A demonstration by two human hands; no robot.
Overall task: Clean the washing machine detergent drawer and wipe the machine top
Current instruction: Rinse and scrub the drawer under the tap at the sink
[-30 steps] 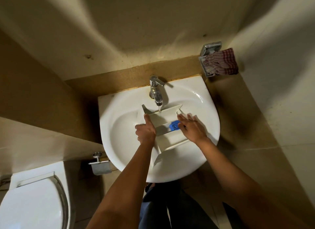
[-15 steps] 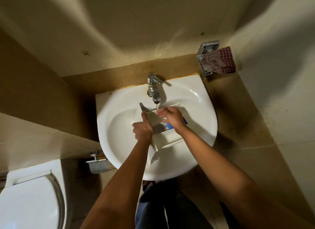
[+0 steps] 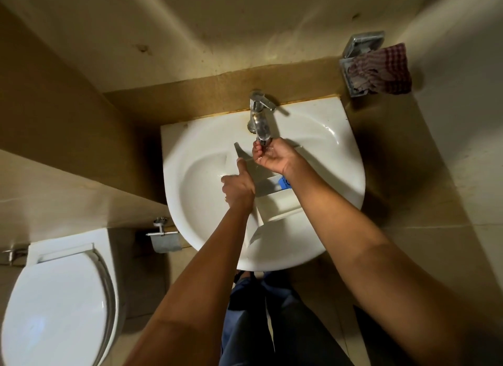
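Centrally, the left hand (image 3: pixel 238 187) grips the left wall of the white detergent drawer (image 3: pixel 275 205), thumb extended along it. The drawer lies tilted inside the basin (image 3: pixel 340 161) at frame centre, its blue insert (image 3: pixel 285 181) visible. The right hand (image 3: pixel 272 157) cups palm-up under the tap (image 3: pixel 260 120) spout, fingers curled; whether they grip the spout cannot be determined. A checked cloth (image 3: pixel 381 70) hangs at upper right.

drawer (image 3: pixel 277 207) in sink (image 3: pixel 340 158), toilet (image 3: pixel 54 297) left (tap (image 3: pixel 260 123) behind)

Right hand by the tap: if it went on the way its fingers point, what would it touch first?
Probably the chrome tap spout: the right hand is cupped just below, fingers curling up at its tip. They may already touch; depth is unclear.
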